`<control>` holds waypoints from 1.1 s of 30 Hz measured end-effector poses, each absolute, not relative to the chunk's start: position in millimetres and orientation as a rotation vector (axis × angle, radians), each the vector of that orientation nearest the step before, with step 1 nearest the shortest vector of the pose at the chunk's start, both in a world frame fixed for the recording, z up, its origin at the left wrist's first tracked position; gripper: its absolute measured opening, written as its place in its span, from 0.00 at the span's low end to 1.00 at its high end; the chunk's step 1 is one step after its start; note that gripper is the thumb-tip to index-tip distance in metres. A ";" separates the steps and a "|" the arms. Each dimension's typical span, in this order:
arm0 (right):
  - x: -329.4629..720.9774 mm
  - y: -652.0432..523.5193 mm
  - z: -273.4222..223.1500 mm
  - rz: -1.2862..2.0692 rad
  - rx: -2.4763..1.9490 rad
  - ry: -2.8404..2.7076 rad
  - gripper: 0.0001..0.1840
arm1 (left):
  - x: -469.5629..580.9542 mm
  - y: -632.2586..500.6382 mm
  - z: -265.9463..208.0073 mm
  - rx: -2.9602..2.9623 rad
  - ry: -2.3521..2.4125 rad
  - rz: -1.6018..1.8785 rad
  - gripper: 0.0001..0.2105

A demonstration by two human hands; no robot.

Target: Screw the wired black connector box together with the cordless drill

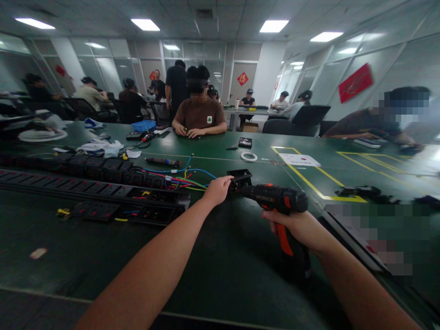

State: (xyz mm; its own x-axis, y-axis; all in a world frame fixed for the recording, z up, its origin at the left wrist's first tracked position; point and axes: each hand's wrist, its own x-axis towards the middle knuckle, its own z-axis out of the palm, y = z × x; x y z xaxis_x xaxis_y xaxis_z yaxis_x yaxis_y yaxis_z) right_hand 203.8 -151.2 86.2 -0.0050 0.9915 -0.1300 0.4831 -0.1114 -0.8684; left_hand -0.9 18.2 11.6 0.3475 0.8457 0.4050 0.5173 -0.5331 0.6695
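Note:
My right hand (292,225) is wrapped round the grip of a black and orange cordless drill (275,198). The drill's nose points left, at a small black plastic housing (243,174) with an open frame. Against the left side of that housing, my left hand (218,189) has its fingers closed on the edge. Coloured wires (185,179) run left from near my left hand to a row of black socket modules (103,172). Nearer to me lies a long black power strip (82,185), with a loose socket block (94,211) in front of it.
On the green table (213,256) are a white tape roll (249,156), a pen-like black tool (162,162), a white sheet (299,159) inside yellow tape lines, and a blue basket (143,125). Across the table sits a person in a brown shirt (199,114). Black parts (367,194) lie at right.

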 end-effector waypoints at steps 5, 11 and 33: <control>202.8 -152.6 88.5 1.045 -1.677 -1.574 0.18 | -2.1 18.3 11.2 2.175 1.192 1.063 0.19; 201.8 -152.1 89.0 1.028 -1.681 -1.565 0.16 | -4.3 18.9 10.4 2.171 1.209 1.048 0.18; 200.1 -153.5 89.8 1.059 -1.648 -1.582 0.16 | -4.1 17.3 11.3 2.130 1.223 1.018 0.18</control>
